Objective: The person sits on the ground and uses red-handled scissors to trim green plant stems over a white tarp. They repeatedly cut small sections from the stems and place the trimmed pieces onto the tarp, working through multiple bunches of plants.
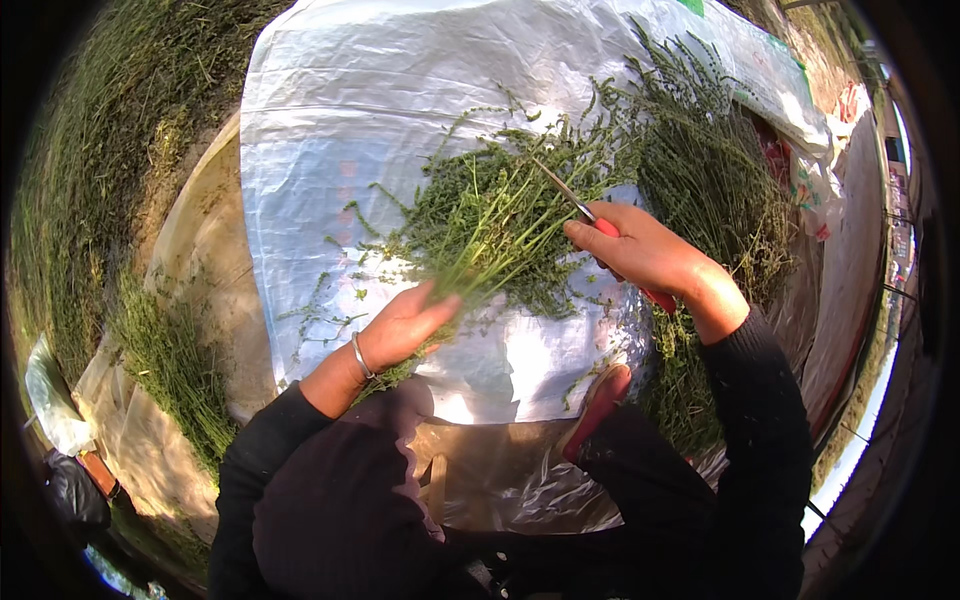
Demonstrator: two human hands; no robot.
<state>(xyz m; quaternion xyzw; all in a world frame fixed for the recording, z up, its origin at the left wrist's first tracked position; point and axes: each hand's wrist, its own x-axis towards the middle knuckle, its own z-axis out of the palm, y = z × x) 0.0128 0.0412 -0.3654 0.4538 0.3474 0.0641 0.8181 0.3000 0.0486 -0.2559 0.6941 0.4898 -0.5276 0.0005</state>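
Observation:
My left hand (409,322), a silver bangle on its wrist, grips a bunch of green plant stems (491,247). The grip end is blurred by motion. The stems fan out up and to the right, over a loose heap of leafy cut sprigs (450,191). In my right hand (637,244) is a pair of red-handled scissors (564,184), its blades pointing up-left across the upper stems. My fingers hide part of the handles. Whether the blades touch a stem I cannot tell. Under the heap lies a white woven plastic sheet (322,112), strewn with small leafy bits.
A large pile of long, seed-headed stalks (697,165) lies right of the sheet. More cut plants (176,367) lie on brown sheeting (214,217) at left. My shoe (600,405) rests at the sheet's near edge. A black plastic bag (75,491) sits at lower left.

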